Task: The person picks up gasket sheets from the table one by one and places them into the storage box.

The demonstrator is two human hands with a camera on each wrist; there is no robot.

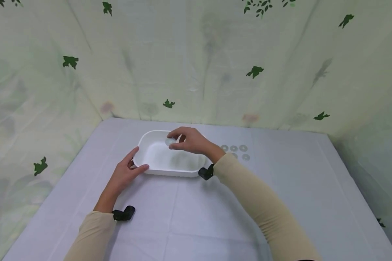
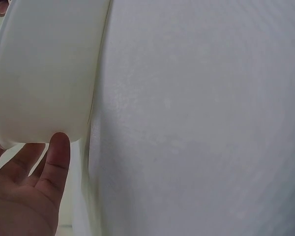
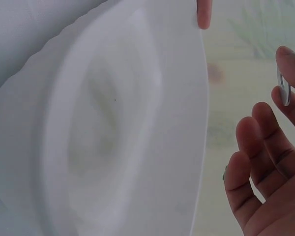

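Note:
A white oval-cornered plastic basin (image 1: 171,172) stands on the table. My left hand (image 1: 125,174) holds its left end, fingers at the rim and thumb along the near corner. In the left wrist view a fingertip presses the basin's outer wall (image 2: 46,73). Over the basin's far side, my right hand (image 1: 192,140) pinches a flat, pale washer (image 1: 170,141) between thumb and finger. The right wrist view shows this washer (image 3: 286,96) nearly edge-on, with the other fingers loosely bent. Nothing shows on the visible part of the basin's floor.
Several more washers (image 1: 243,148) lie in rows on the table right of the basin, partly hidden by the right wrist. A pale cloth (image 1: 297,188) covers the table. Behind it hangs a curtain (image 1: 196,65) with leaf prints. Black wrist cameras (image 1: 124,213) sit on both wrists.

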